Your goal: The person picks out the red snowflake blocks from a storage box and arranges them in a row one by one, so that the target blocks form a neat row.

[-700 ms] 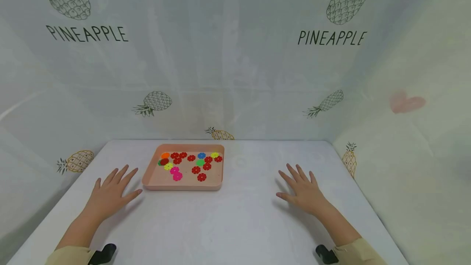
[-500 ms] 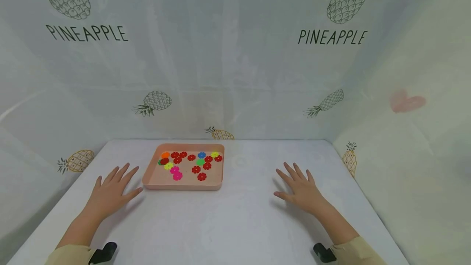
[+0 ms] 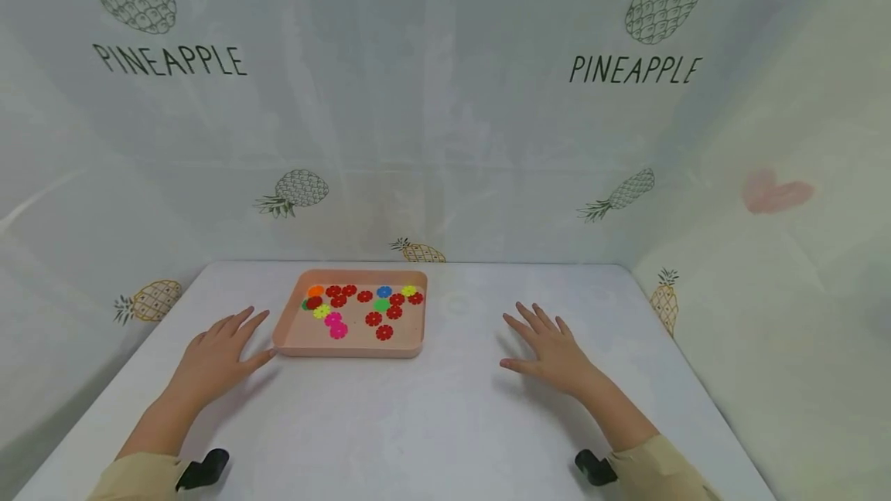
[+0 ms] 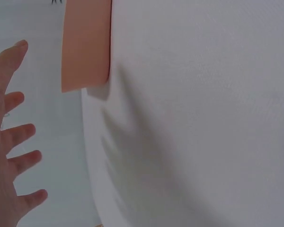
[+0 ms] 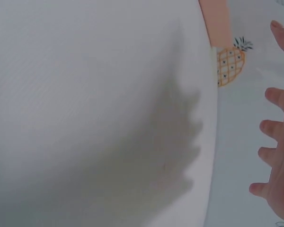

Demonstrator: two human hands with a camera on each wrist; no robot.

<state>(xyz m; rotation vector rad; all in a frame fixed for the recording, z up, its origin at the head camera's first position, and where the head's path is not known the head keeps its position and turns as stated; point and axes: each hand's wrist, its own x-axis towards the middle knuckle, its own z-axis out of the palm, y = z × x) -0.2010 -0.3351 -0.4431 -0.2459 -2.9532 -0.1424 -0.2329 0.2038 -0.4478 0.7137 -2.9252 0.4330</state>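
A shallow pink tray (image 3: 390, 348) lies on the white table toward the back, left of the middle. Scattered in it are several small flower-shaped pieces: red ones (image 3: 384, 332), pink ones (image 3: 338, 330), a blue one (image 3: 384, 292), an orange one (image 3: 316, 291), plus yellow and green. My left hand (image 3: 217, 360) hovers at the tray's left side, fingers spread, thumb tip right by its front left corner. To the right of the tray, well apart from it, my right hand (image 3: 554, 356) is held over the table with fingers spread. Both hands hold nothing.
The white table (image 3: 431, 424) ends at a pale curtain (image 3: 445, 122) printed with pineapples, which also runs along both sides. A black strap piece (image 3: 203, 470) sits at the left cuff, and another black piece (image 3: 595, 468) at the right cuff.
My right hand has moved left, toward the tray. My left hand has shifted slightly right, its thumb now closer to the tray corner. The tray and its pieces stay put.
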